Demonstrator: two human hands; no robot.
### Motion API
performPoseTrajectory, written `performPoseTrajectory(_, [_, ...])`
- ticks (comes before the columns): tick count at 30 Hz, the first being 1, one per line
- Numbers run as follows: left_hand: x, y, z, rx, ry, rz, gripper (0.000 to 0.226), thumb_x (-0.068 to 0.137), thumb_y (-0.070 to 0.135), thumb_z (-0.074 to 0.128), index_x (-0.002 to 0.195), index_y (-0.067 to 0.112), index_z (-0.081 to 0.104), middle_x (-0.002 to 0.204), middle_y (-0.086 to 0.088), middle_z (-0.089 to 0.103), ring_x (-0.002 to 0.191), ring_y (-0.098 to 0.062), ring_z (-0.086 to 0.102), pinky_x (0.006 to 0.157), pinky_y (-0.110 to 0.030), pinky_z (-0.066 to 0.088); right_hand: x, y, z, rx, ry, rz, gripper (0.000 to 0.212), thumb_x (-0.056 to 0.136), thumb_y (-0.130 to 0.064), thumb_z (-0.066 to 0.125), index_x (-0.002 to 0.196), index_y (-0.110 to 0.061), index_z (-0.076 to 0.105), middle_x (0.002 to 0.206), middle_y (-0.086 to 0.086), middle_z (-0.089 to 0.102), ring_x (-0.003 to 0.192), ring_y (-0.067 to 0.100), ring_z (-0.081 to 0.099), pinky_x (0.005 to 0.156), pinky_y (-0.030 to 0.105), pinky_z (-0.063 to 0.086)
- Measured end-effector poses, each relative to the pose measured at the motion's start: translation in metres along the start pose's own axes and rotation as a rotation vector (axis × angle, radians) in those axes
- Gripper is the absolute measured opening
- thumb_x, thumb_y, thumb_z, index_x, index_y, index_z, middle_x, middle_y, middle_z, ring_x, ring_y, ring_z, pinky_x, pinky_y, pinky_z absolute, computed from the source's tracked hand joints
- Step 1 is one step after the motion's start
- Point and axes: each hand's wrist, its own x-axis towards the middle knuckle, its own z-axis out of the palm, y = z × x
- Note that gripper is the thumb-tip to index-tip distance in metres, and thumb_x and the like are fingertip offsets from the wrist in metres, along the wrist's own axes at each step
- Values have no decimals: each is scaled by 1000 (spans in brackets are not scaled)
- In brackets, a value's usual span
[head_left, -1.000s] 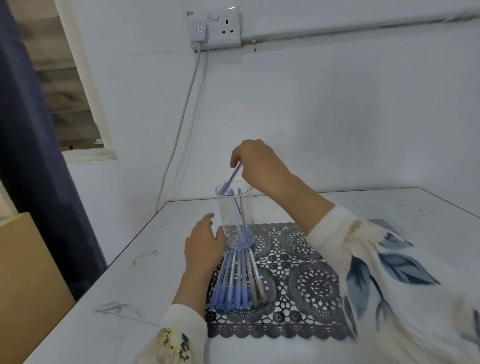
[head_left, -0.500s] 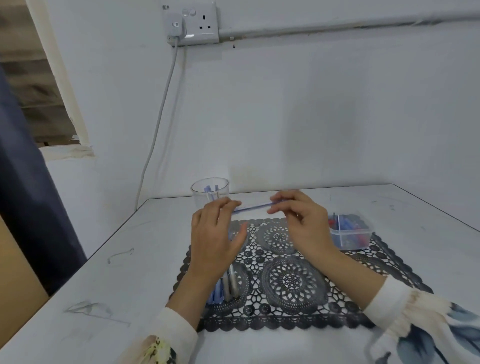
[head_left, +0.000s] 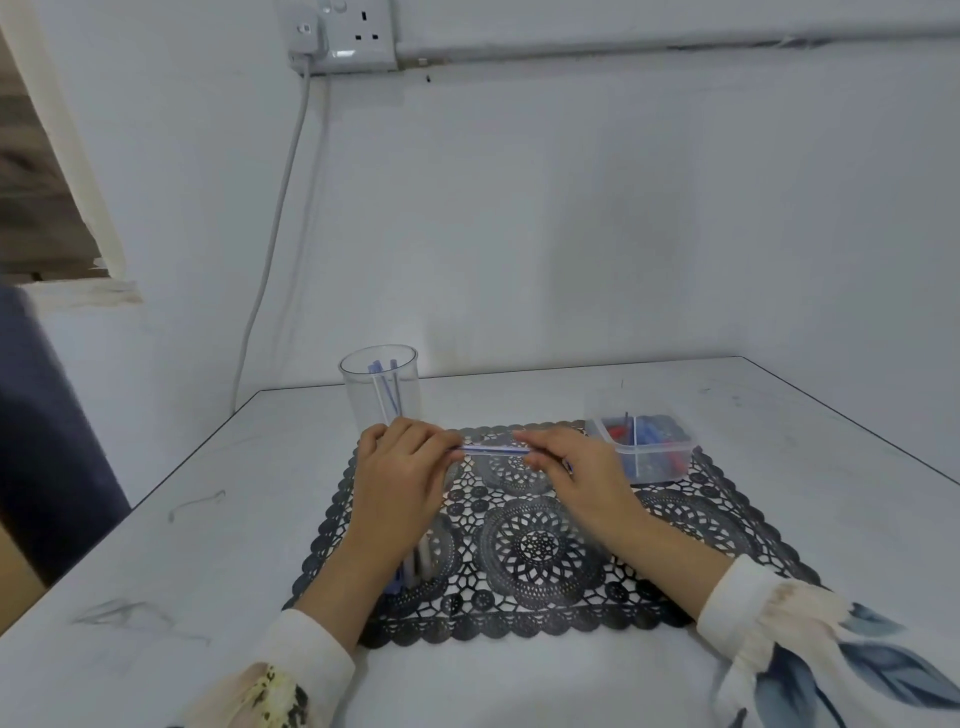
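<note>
Blue pen held level at centre frame, left hand pinching one end, right hand gripping the other, over black lace mat, clear cup just behind holding a few pens, plastic box at right holding red and blue pieces

Two hands were counted, one left hand and one right hand, with one pen held between them. One clear cup was seen, and about three standing pens were made out inside it. At least two lying pens were noted under the left wrist; the rest were hidden. One lace mat, one table, one wall socket and one cable were counted. One plastic box with two compartments was seen; its small red and blue pieces could not be counted.
</note>
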Motion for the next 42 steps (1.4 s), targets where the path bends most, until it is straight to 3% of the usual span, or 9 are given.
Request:
performPoseTrajectory(6, [1,3,-1,29,-15,-41,27,92,32,45,90,19,70,81,7,64,77,-17,58,80,-33,32,3,17,4,-210,-3,-171,28,89,-12,59,115,-5,65,94,7,68,84,17,63,77,16,46])
performPoseTrajectory(12, [0,6,-1,19,-78,-66,28,92,34,44,88,21,69,80,10,65,75,-14,58,82,-34,32,3,13,1,-413,94,-245,38,88,-36,44,96,-12,73,81,-1,71,66,11,65,54,19,51])
performPoseTrajectory(16, [0,10,-2,28,-139,-126,32,90,36,41,85,24,70,78,12,67,72,-13,59,80,-33,30,4,16,3,-503,126,-314,8,75,-16,75,82,-11,74,74,-2,71,60,11,65,49,18,50])
performPoseTrajectory(18, [0,12,-2,26,-174,-160,34,89,37,39,82,25,70,74,13,66,69,-12,59,78,-32,28,3,20,5,-505,109,-333,20,64,-5,84,81,-9,74,72,-1,71,58,12,65,47,19,52])
performPoseTrajectory(24, [5,21,-6,-30,-289,-292,26,93,29,46,81,25,68,63,12,58,60,-9,46,83,-36,32,6,24,1,-528,121,-446,31,51,11,78,77,-5,73,68,2,70,55,14,65,46,22,52])
performPoseTrajectory(30, [7,23,-12,-134,-464,-484,35,98,28,40,65,28,50,52,9,51,56,-12,50,101,-32,28,7,29,3,-617,109,-540,13,75,-1,60,81,-3,71,68,5,68,57,18,63,50,27,53])
performPoseTrajectory(34, [6,23,-14,-117,-447,-488,31,99,28,38,72,29,54,58,9,56,62,-12,53,97,-28,23,6,29,6,-553,88,-505,22,65,0,81,84,-5,71,74,6,69,63,18,64,51,29,55])
performPoseTrajectory(39, [4,19,-14,-57,-424,-426,29,98,30,38,79,28,60,66,9,61,67,-10,52,86,-30,26,5,28,10,-504,11,-392,51,45,16,78,92,-5,73,77,6,67,62,18,64,51,22,53])
performPoseTrajectory(42, [3,17,-11,-91,-413,-402,28,98,31,41,81,26,63,66,8,62,66,-10,52,83,-29,25,4,25,10,-431,1,-339,43,53,14,79,91,-6,74,78,3,66,65,16,64,57,22,54])
